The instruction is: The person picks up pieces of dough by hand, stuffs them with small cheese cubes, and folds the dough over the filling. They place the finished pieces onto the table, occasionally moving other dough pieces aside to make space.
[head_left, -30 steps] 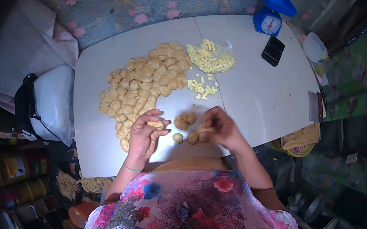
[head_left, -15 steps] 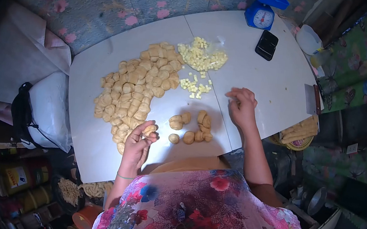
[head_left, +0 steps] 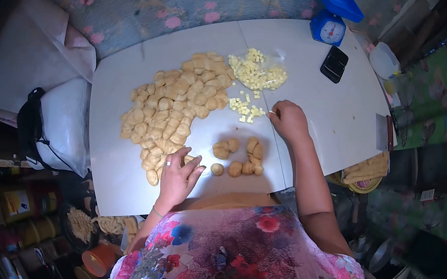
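My left hand (head_left: 176, 178) is low over the table, its fingers curved around a piece of dough (head_left: 192, 160) that they mostly cover. My right hand (head_left: 289, 121) is beside the loose pale yellow cubes (head_left: 245, 109), thumb and forefinger pinched on one small cube (head_left: 271, 112) at their tips. Between my hands lie a single dough ball (head_left: 217, 169) and several filled-looking dough pieces (head_left: 235, 168), some grouped in short rows. A large spread of dough pieces (head_left: 169, 102) covers the table's left side, close to my left fingers.
A clear plastic bag of pale cubes (head_left: 259, 74) lies at the back. A blue scale (head_left: 328, 27), a black case (head_left: 334, 64) and a wide-bladed knife (head_left: 385, 133) are on the right of the white table (head_left: 324, 113). A white sack (head_left: 64, 120) stands left.
My left hand has turned over and lowered with the dough piece to the table. My right hand has moved left to the loose cubes and pinched one. The view has shifted slightly.
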`<state>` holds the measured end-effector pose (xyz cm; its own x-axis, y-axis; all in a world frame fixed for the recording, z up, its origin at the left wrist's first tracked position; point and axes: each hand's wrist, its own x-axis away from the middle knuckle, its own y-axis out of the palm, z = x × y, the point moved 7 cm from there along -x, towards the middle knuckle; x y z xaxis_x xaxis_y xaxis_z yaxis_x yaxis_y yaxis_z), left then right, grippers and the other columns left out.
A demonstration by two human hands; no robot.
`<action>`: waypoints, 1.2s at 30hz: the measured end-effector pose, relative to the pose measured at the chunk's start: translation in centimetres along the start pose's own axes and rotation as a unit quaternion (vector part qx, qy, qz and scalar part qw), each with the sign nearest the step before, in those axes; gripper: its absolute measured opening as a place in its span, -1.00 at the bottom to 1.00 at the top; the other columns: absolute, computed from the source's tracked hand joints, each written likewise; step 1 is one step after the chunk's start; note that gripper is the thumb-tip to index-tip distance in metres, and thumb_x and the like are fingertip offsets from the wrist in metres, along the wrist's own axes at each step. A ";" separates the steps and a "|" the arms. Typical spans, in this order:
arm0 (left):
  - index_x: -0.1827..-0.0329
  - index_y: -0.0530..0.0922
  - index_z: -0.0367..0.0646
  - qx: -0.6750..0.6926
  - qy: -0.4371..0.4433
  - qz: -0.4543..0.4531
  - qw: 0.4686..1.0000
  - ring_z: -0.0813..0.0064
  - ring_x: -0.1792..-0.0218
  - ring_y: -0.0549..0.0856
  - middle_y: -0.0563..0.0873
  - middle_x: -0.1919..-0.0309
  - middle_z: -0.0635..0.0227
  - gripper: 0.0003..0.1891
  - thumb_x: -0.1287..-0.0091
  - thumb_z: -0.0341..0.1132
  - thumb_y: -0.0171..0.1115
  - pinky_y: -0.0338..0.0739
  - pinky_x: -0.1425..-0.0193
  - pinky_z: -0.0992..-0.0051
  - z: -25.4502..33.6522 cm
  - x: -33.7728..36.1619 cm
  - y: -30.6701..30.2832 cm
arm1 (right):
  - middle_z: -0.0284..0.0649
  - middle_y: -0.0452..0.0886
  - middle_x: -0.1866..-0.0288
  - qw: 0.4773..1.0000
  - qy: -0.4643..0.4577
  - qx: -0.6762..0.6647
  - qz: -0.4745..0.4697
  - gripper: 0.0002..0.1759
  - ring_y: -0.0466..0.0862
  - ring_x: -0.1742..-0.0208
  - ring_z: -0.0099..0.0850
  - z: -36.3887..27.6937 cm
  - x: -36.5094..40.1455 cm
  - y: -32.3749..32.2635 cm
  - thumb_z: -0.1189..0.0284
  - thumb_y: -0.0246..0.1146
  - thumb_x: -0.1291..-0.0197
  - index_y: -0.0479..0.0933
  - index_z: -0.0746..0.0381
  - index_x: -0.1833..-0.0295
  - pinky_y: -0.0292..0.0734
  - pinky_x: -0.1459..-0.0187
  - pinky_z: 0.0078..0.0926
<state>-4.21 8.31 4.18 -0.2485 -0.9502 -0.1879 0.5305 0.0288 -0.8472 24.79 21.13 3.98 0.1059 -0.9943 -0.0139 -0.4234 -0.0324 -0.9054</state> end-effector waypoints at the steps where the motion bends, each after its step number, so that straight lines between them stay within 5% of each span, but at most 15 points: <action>1: 0.06 0.71 -0.08 -0.006 0.010 0.016 1.000 0.19 0.02 0.52 0.54 -0.11 0.19 -0.72 -0.21 -0.19 0.37 0.47 -0.05 0.28 0.2 -0.1 -0.3 | -0.09 0.62 0.28 1.000 0.015 0.013 -0.002 -0.87 0.61 0.12 -0.08 0.3 0.3 -0.1 0.49 0.25 -0.03 0.62 0.24 0.27 0.49 -0.01 -0.20; 9: 0.02 0.69 -0.14 0.201 -0.010 0.034 0.979 0.24 0.04 0.51 0.54 -0.08 0.20 -0.73 -0.21 -0.33 0.36 0.47 -0.08 0.34 2.0 -2.3 -1.4 | -0.07 0.61 0.29 0.998 -0.023 -0.005 0.066 -0.84 0.61 0.14 -0.09 0.1 2.8 -0.3 0.47 0.22 -0.05 0.61 0.24 0.22 0.50 0.05 -0.18; 16: 0.04 0.67 -0.20 0.211 0.052 0.023 0.976 0.22 -0.02 0.55 0.56 -0.03 0.18 -0.74 -0.22 -0.36 0.35 0.48 -0.12 0.34 4.0 -3.7 -1.1 | -0.06 0.62 0.26 0.996 0.036 -0.057 0.055 -0.77 0.63 0.15 -0.06 1.3 2.7 -0.2 0.51 0.17 -0.04 0.60 0.24 0.15 0.53 0.06 -0.17; 22: 0.05 0.67 -0.23 0.240 0.033 0.002 0.970 0.24 -0.05 0.56 0.56 -0.02 0.18 -0.76 -0.23 -0.40 0.32 0.48 -0.16 0.34 4.1 -3.7 -1.0 | -0.02 0.64 0.20 0.997 -0.008 -0.040 0.071 -0.77 0.64 0.17 -0.07 0.5 3.6 0.2 0.55 0.16 -0.03 0.61 0.25 0.16 0.55 0.09 -0.21; 26: 0.06 0.66 -0.27 0.308 -0.008 -0.005 0.951 0.34 -0.02 0.59 0.57 -0.02 0.20 -0.79 -0.28 -0.40 0.29 0.49 -0.13 0.43 3.6 -3.2 -0.6 | -0.02 0.66 0.14 0.965 0.098 -0.236 0.058 -0.80 0.67 0.18 -0.13 -0.7 5.0 -1.4 0.51 0.17 -0.11 0.61 0.24 0.14 0.57 0.08 -0.30; 28: 0.07 0.66 -0.30 0.387 -0.049 -0.015 0.921 0.42 0.06 0.59 0.60 0.05 0.22 -0.79 -0.31 -0.37 0.29 0.50 -0.05 0.48 3.3 -3.0 -0.1 | -0.03 0.67 0.13 0.936 0.107 -0.335 -0.007 -0.81 0.68 0.20 -0.18 -1.9 5.9 -0.8 0.46 0.16 -0.19 0.60 0.23 0.11 0.57 0.07 -0.34; 29: 0.07 0.65 -0.31 0.439 -0.076 -0.030 0.895 0.47 0.10 0.59 0.62 0.09 0.24 -0.79 -0.33 -0.37 0.28 0.50 0.00 0.51 3.1 -3.0 0.5 | -0.07 0.67 0.16 0.826 0.117 -0.548 -0.059 -0.80 0.67 0.23 -0.22 -1.8 6.1 2.4 0.43 0.15 -0.24 0.60 0.22 0.08 0.56 0.10 -0.36; 31: 0.09 0.65 -0.34 0.547 -0.141 -0.074 0.822 0.56 0.21 0.57 0.64 0.19 0.28 -0.80 -0.36 -0.38 0.25 0.49 0.09 0.56 2.7 -2.7 1.8 | -0.13 0.66 0.21 0.865 -0.109 -0.489 -0.031 -0.77 0.65 0.28 -0.28 -5.9 6.3 2.1 0.39 0.11 -0.32 0.59 0.21 0.02 0.53 0.15 -0.39; 32: 0.10 0.64 -0.36 0.599 -0.179 -0.104 0.773 0.59 0.27 0.56 0.65 0.25 0.30 -0.81 -0.37 -0.38 0.25 0.48 0.14 0.58 2.7 -2.5 2.5 | -0.14 0.65 0.24 0.929 -0.322 -0.173 0.051 -0.75 0.64 0.30 -0.30 -9.7 7.9 1.2 0.37 0.08 -0.35 0.58 0.21 -0.01 0.51 0.18 -0.40; 33: 0.12 0.64 -0.37 0.648 -0.216 -0.132 0.719 0.63 0.32 0.54 0.66 0.31 0.32 -0.81 -0.38 -0.39 0.24 0.46 0.19 0.60 2.8 -2.3 3.1 | -0.15 0.65 0.26 0.929 -0.295 -0.224 0.000 -0.75 0.63 0.30 -0.28 -11.1 8.1 0.7 0.38 0.09 -0.35 0.58 0.22 -0.02 0.51 0.19 -0.38; 36: 0.12 0.61 -0.35 0.683 -0.210 -0.104 0.692 0.64 0.45 0.50 0.67 0.41 0.33 -0.85 -0.39 -0.43 0.19 0.45 0.27 0.63 3.0 -2.3 3.1 | -0.14 0.64 0.34 0.907 -0.194 -0.353 -0.127 -0.73 0.63 0.33 -0.22 -14.0 8.3 -0.3 0.39 0.10 -0.31 0.57 0.23 -0.04 0.49 0.22 -0.29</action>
<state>0.49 9.70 3.46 -0.3289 -0.9048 0.2705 0.8613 -0.1700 0.4787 13.17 11.45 10.11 0.5308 -0.8397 -0.1146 -0.7967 -0.4483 -0.4054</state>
